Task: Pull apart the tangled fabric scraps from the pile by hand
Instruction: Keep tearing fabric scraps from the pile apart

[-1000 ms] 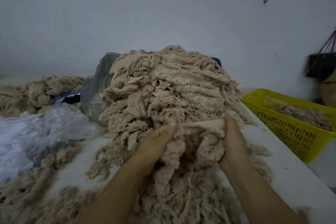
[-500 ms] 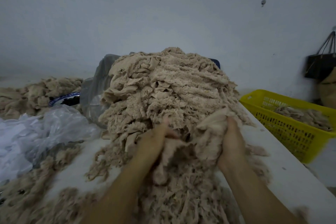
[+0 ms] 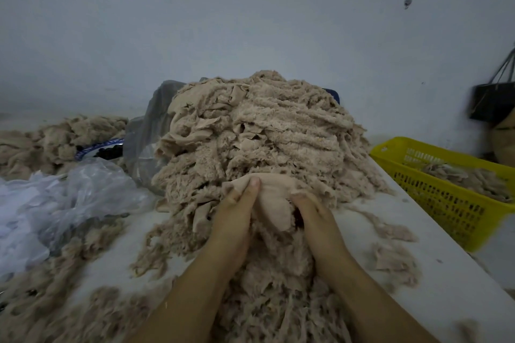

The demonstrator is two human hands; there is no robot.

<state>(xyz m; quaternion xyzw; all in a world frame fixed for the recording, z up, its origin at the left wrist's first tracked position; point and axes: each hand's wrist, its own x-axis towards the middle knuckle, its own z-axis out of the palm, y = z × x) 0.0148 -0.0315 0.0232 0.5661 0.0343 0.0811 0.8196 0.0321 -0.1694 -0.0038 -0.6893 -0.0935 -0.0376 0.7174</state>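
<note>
On the white table (image 3: 434, 287), at the near foot of the big pile (image 3: 259, 133), the left hand (image 3: 237, 220) and right hand (image 3: 317, 217) each pinch one smooth scrap (image 3: 274, 203), while most scraps seem still tangled and only few lie in the yellow basket (image 3: 434, 198).

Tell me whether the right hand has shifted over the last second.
Yes. The right hand moved left, away from the yellow plastic basket and closer to the left hand; both grip a beige fabric scrap.
</note>
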